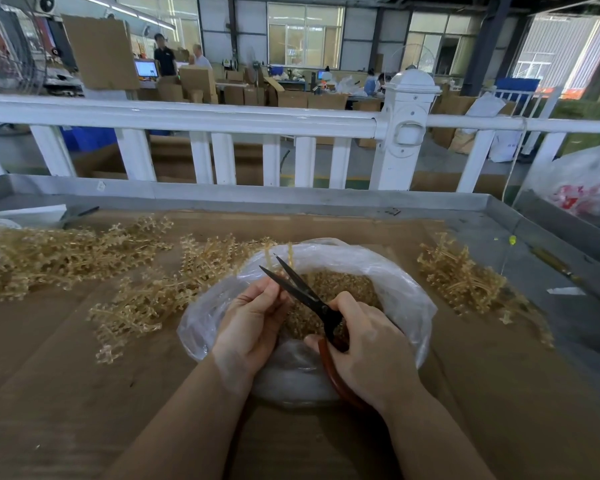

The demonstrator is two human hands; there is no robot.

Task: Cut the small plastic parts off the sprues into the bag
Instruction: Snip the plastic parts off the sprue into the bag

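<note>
Over the mouth of the clear, crumpled plastic bag (388, 289), a thin amber plastic sprue (270, 259) stands nearly upright, pinched in the curled fingers of the left hand (253, 320). Its upper end pokes up beside the black blades of the scissors (302, 289), and those blades are spread apart in a narrow V, tips pointing up and away from the person. The right hand (368, 344) grips the scissors' reddish-brown handles, fingers wrapped round the loop, thumb on top. Down inside the bag lies a heap of small amber cut parts (340, 285), filling the bottom. Both hands hang right above that heap.

Left of the bag, a tangle of amber sprues with parts on them (153, 292) spreads across the brown cardboard sheet (84, 410), with a bigger pile (49, 254) further left. On the right of the bag sits another, smaller heap of sprues (465, 275). The cardboard lies in a grey metal tray table (326, 199), and a white railing (222, 116) runs behind it.
</note>
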